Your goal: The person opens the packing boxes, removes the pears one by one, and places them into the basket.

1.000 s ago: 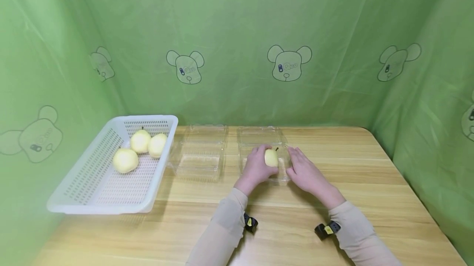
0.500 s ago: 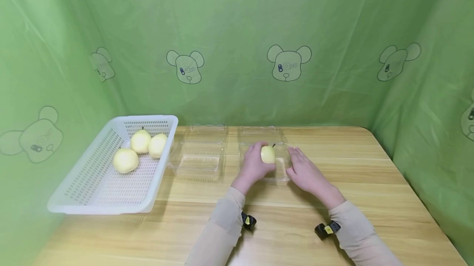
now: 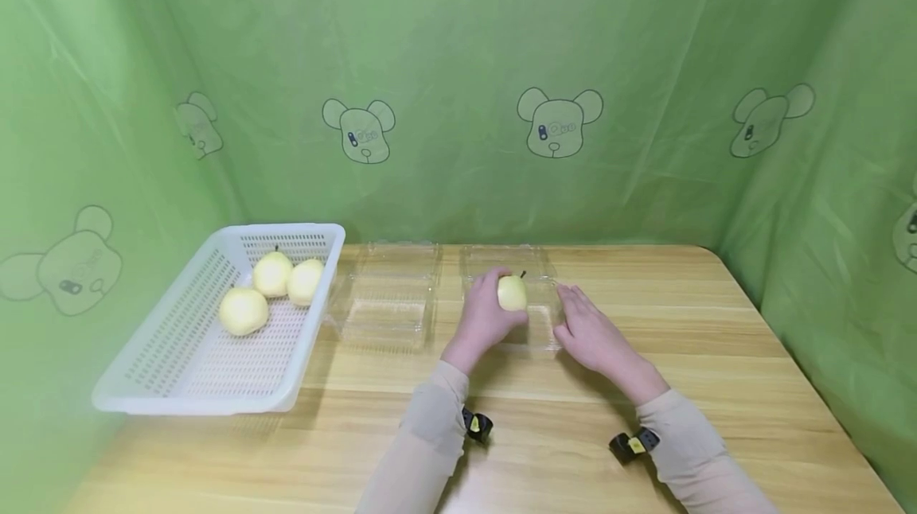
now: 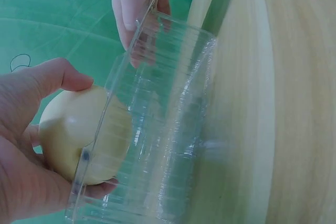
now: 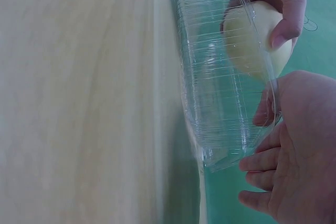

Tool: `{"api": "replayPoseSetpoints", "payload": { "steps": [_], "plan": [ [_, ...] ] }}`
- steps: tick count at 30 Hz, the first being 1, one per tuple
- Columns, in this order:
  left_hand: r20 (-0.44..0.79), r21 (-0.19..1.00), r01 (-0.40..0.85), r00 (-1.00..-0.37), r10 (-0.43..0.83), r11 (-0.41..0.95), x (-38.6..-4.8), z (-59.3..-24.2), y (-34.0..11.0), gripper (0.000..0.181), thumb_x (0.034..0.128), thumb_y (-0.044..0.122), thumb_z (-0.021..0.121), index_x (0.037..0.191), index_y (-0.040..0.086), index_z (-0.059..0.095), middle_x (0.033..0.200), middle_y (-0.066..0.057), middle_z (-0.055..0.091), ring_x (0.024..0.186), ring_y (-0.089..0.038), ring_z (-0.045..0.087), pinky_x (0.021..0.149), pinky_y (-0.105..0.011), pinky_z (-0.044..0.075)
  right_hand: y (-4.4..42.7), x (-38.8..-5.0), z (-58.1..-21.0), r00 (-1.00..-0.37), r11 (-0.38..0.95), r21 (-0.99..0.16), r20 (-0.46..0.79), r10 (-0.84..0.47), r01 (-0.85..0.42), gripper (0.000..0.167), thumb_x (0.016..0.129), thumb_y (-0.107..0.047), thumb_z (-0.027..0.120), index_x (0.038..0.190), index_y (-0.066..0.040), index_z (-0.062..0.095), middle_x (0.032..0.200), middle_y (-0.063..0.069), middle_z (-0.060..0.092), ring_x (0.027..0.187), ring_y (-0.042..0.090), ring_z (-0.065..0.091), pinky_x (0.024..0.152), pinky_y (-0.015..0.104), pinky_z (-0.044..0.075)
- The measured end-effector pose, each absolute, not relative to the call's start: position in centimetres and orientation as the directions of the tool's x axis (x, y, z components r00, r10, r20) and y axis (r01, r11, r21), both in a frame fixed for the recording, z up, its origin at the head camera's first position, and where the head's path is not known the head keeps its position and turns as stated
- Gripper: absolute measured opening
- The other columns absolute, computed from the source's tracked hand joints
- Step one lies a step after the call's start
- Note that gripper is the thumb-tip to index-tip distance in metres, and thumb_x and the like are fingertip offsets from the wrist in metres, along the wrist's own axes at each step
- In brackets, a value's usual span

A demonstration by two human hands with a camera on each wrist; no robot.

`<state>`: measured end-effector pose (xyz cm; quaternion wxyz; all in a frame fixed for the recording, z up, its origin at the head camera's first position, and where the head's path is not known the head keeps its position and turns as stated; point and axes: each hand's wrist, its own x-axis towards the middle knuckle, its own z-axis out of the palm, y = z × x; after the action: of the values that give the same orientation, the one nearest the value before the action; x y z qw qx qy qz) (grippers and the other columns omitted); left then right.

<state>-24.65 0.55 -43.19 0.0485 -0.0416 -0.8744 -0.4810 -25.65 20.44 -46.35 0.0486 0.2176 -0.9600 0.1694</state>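
Observation:
A pale yellow pear (image 3: 512, 293) with a dark stem sits in my left hand (image 3: 487, 313), whose thumb and fingers curl round it. It is at the upper rim of a clear plastic container (image 3: 542, 323), seen partly through its wall in the left wrist view. My right hand (image 3: 591, 332) rests at the container's right side. Its fingers are extended, as the right wrist view shows, and its thumb appears through the clear plastic. The container's raised lid (image 3: 504, 261) leans back behind the base. Part of the base is hidden by my left hand.
A second clear container (image 3: 387, 315) stands open to the left. Farther left is a white perforated basket (image 3: 175, 401) with three pears (image 3: 243, 311) in it. The wooden table (image 3: 559, 450) is bordered by a green curtain (image 3: 458, 196).
My left hand has moved left and slightly away from the body, carrying the pear with it. The right hand and the containers have stayed in place.

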Motion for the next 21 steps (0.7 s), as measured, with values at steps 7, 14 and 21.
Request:
{"api": "replayPoseSetpoints", "payload": {
  "steps": [7, 14, 21],
  "plan": [
    [0.133, 0.833, 0.121, -0.991, 0.018, 0.54, -24.7, -42.6, 0.3, 0.075, 0.0688, 0.011, 0.08, 0.136, 0.014, 0.049, 0.131, -0.016, 0.053, 0.107, -0.03, 0.057, 0.081, -0.042, 0.057, 20.5, -25.6, -46.3, -0.9, 0.847, -0.306, 0.174, -0.399, -0.434, 0.067, 0.093, -0.018, 0.048, 0.147, 0.013, 0.024, 0.153, 0.032, 0.028, 0.143, 0.049, 0.025, 0.119, 0.057, 0.024],
    [0.143, 0.829, 0.118, -0.99, -0.004, 0.547, -24.6, -42.0, -0.4, 0.074, 0.0687, 0.009, 0.08, 0.136, 0.015, 0.05, 0.132, -0.015, 0.053, 0.111, -0.031, 0.055, 0.083, -0.044, 0.057, 20.4, -25.6, -46.5, -0.899, 0.845, -0.308, 0.18, -0.399, -0.437, 0.067, 0.093, -0.019, 0.048, 0.147, 0.013, 0.024, 0.153, 0.032, 0.028, 0.143, 0.049, 0.024, 0.119, 0.057, 0.024],
    [0.166, 0.819, 0.132, -0.986, -0.012, 0.558, -24.5, -41.2, -1.1, 0.073, 0.0693, 0.009, 0.08, 0.135, 0.015, 0.05, 0.13, -0.014, 0.054, 0.113, -0.033, 0.054, 0.084, -0.047, 0.057, 20.5, -25.7, -46.4, -0.897, 0.844, -0.304, 0.17, -0.407, -0.441, 0.065, 0.094, -0.016, 0.047, 0.147, 0.014, 0.024, 0.153, 0.032, 0.028, 0.143, 0.049, 0.024, 0.12, 0.057, 0.023]
  ]
}}
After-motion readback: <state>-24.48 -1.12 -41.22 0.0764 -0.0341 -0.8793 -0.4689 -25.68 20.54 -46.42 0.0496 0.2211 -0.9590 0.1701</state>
